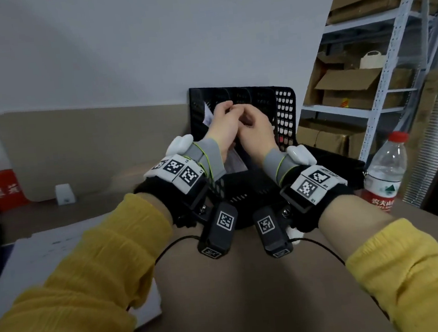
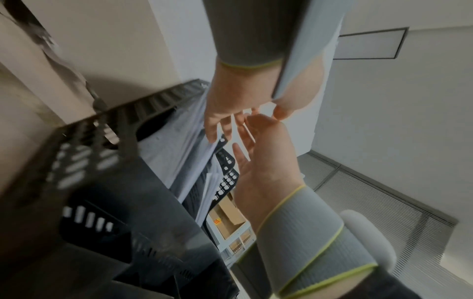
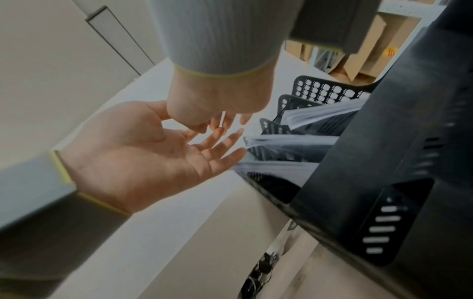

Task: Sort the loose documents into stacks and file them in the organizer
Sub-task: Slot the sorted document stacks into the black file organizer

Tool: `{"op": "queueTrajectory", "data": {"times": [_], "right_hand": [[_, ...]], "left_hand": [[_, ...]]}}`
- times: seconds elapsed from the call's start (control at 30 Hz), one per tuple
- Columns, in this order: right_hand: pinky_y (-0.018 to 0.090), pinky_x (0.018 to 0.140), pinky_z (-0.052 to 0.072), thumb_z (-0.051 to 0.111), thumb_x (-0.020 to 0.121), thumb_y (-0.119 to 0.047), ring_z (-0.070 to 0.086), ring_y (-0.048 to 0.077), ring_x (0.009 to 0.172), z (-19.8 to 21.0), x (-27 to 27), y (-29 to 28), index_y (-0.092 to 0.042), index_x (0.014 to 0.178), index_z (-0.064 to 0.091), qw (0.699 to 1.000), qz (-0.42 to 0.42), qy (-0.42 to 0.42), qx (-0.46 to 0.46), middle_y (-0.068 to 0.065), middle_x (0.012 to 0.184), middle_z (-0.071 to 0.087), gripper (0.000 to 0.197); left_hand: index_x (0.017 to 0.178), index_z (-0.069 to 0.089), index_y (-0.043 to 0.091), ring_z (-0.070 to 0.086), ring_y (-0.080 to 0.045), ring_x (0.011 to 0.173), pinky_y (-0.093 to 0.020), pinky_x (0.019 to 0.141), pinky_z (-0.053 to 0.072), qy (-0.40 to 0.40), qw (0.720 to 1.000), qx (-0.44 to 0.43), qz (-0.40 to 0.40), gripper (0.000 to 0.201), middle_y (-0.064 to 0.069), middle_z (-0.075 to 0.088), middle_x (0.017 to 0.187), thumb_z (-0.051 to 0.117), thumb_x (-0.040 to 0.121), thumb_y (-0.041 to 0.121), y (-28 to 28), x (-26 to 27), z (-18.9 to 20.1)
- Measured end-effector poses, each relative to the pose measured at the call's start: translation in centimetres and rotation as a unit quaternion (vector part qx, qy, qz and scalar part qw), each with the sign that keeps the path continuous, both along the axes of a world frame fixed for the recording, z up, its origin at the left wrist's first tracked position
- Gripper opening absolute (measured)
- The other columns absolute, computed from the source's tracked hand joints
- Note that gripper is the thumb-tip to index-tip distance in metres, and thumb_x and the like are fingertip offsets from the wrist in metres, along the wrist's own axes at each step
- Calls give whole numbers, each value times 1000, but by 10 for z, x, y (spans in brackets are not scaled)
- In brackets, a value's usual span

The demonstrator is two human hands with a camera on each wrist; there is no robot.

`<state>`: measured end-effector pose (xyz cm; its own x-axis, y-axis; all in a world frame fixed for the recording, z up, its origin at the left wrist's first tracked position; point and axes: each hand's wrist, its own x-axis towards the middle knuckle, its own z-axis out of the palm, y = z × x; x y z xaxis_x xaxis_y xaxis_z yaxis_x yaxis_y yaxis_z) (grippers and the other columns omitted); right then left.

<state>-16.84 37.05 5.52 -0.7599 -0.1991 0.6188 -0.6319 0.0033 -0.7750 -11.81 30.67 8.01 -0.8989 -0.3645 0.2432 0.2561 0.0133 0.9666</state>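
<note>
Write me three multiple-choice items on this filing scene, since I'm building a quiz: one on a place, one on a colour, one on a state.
1. Where does the bottle stand?
A. Right of the organizer
B. Left of it
C. Inside it

2. What colour is the cap?
A. Blue
B. Red
C. Green

3. How is the left hand?
A. Gripping the bottle
B. A fist
C. Open, palm bare

Answers:
1 A: the head view shows the bottle on the desk past the organizer's right side.
2 B: the cap is plainly red.
3 C: the right wrist view shows straight fingers and nothing in the palm, with the tips by the filed papers.
</note>
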Motion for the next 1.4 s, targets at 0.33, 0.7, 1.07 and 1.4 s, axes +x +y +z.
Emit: {"op": "queueTrajectory", "data": {"times": [0.33, 0.7, 1.07, 1.4], "right_hand": [[28, 82, 45, 50, 89, -7, 60, 22, 104, -49, 92, -90, -6, 115, 62, 976, 37, -30, 213, 10, 113, 66, 29], [31, 70, 47, 56, 90, -16, 50, 21, 85, -113, 124, -157, -14, 97, 53, 840, 144, -234, 467, 12, 102, 55, 7], [46, 99, 48, 70, 82, -21, 59, 34, 113, -137, 123, -178, 0, 127, 53, 830, 182, -311, 427, 15, 129, 59, 53], [22, 58, 47, 43, 90, 1, 58, 18, 65, -114, 126, -157, -4, 111, 62, 957, 178, -190, 125, 7, 86, 65, 29]], "left_hand": [[133, 41, 2, 47, -16, 106, -28, 79, 44, -134, 974, -139, 119, 39, -9, 48, 114, 48, 98, 17, -98, 87, -58], [149, 24, 5, 27, -25, 144, -31, 112, 24, -439, 856, -248, 118, 53, -12, 29, 155, 31, 105, 33, -211, 183, -128], [146, 35, 9, 33, -24, 140, -34, 114, 24, -450, 858, -211, 132, 55, -8, 37, 151, 41, 100, 39, -224, 186, -138], [153, 6, 13, 19, -33, 144, -42, 117, 24, -307, 882, -110, 341, 85, -15, 15, 157, 57, 92, 43, -242, 192, -131]]}}
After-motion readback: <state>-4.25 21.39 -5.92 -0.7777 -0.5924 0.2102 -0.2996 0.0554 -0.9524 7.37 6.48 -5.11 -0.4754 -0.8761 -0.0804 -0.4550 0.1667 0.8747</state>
